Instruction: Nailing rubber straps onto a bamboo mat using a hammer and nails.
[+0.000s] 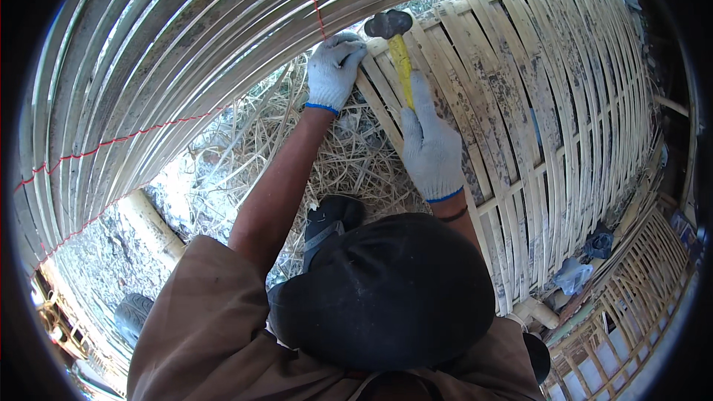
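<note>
My right hand [431, 145], in a white knitted glove with a blue cuff, grips a hammer with a yellow handle [402, 67]. Its dark metal head [388, 24] points away from me, level with my left hand and a little to its right. My left hand [334, 70], gloved alike, has its fingers curled together at the corner of a bamboo slat panel [512, 82]. Whatever those fingers pinch is too small or hidden to make out. Just beyond and left of them curves a screen of thin bamboo strips [186, 37], tied with red string [141, 132].
Dry straw [364, 152] covers the ground between the two bamboo pieces, around a dark shoe [334, 215]. A thick bamboo pole [152, 224] lies at left. Towards the lower right are a clear plastic bag [572, 276] and a bamboo lattice [631, 293].
</note>
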Available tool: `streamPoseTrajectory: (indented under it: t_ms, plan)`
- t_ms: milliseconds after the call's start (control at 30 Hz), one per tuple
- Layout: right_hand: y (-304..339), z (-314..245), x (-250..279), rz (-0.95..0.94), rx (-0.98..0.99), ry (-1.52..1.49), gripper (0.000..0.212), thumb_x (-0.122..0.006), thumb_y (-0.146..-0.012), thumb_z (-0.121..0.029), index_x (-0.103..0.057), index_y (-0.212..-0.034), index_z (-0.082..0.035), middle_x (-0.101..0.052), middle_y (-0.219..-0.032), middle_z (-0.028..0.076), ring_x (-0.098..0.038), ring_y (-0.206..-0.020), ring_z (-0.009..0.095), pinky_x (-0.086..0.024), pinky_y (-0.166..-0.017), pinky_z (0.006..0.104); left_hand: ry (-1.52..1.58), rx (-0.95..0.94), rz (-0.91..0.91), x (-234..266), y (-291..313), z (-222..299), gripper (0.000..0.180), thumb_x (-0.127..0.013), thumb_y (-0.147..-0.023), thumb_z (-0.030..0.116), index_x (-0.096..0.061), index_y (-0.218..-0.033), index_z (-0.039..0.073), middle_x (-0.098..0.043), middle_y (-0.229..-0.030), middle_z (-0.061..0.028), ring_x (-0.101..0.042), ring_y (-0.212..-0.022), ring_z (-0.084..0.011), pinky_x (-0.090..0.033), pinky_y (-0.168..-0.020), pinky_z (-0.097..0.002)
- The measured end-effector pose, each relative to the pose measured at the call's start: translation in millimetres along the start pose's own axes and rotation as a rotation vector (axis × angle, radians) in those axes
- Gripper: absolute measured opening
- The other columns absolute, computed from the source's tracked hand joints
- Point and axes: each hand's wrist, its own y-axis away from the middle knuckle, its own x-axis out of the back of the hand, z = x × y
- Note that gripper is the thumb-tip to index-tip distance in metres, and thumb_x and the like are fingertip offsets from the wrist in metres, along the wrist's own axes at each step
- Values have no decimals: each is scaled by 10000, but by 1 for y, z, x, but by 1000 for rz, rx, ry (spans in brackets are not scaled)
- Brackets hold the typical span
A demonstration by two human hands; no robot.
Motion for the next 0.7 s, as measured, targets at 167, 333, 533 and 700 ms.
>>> streamPoseTrajectory:
  t_ms: [167,333,533,700]
  plan:
    - [8,0,-11,-80,-58,-30,528,-562,-962,-205,-410,-1466,-155,-664,-838,215,-631,-608,372,-498,-543,445,-29,-62,9,1,0,-5,155,-734,-819,179,-748,-916,58,-694,-1032,-124,-667,-960,-277,-524,-843,-358]
    - [3,-3,-13,-162,-113,9,538,-542,-969,-218,-380,-1479,-167,-667,-896,222,-639,-659,398,-514,-572,451,-17,-90,-21,5,-1,2,138,-726,-804,129,-736,-909,39,-692,-1025,-134,-666,-943,-301,-527,-851,-365]
    - [1,-5,-8,-145,-94,8,547,-541,-971,-224,-367,-1487,-174,-653,-825,220,-621,-628,399,-494,-560,462,90,122,-128,22,-15,-9,238,-691,-860,215,-739,-1025,50,-712,-1058,-116,-677,-942,-218,-517,-849,-319]
    - [0,-4,0,-186,-120,17,555,-548,-967,-208,-365,-1491,-177,-621,-746,217,-609,-605,393,-482,-549,462,57,484,-460,36,-55,-9,332,-723,-842,298,-736,-1096,84,-744,-968,-76,-682,-805,-137,-534,-788,-288]
